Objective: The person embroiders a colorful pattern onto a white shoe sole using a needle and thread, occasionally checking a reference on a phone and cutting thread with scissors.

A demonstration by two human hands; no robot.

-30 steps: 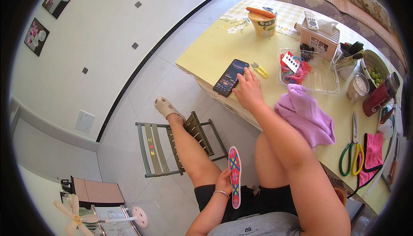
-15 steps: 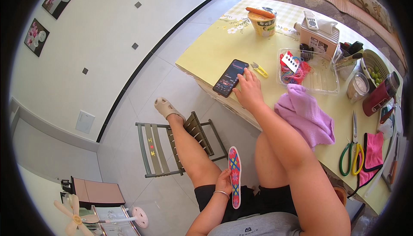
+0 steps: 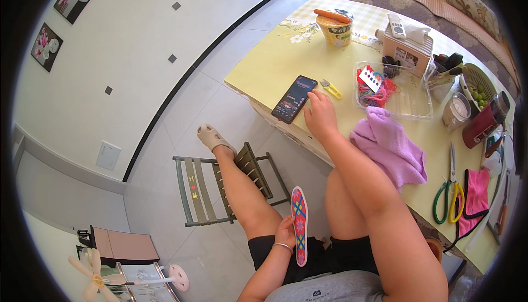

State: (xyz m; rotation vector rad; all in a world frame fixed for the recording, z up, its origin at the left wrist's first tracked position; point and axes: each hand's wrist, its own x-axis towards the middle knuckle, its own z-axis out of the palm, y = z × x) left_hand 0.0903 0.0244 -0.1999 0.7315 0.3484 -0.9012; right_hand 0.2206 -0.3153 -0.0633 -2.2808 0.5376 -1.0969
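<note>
Phone (image 3: 294, 99), dark and screen up, lies near the edge of the yellow worktop (image 3: 275, 60), where it lay a second ago. The right hand (image 3: 320, 116) still rests beside it, fingers loosely spread, one fingertip touching the phone's corner. The left hand (image 3: 286, 231) stays by the lap, its fingers closed on an upright embroidered insole (image 3: 299, 226). Small yellow snips (image 3: 330, 88) lie just beside the phone.

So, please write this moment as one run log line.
left hand: holds embroidered insole upright on lap | right hand: fingertip on phone at yellow table edge | nearby: purple cloth, small snips
</note>
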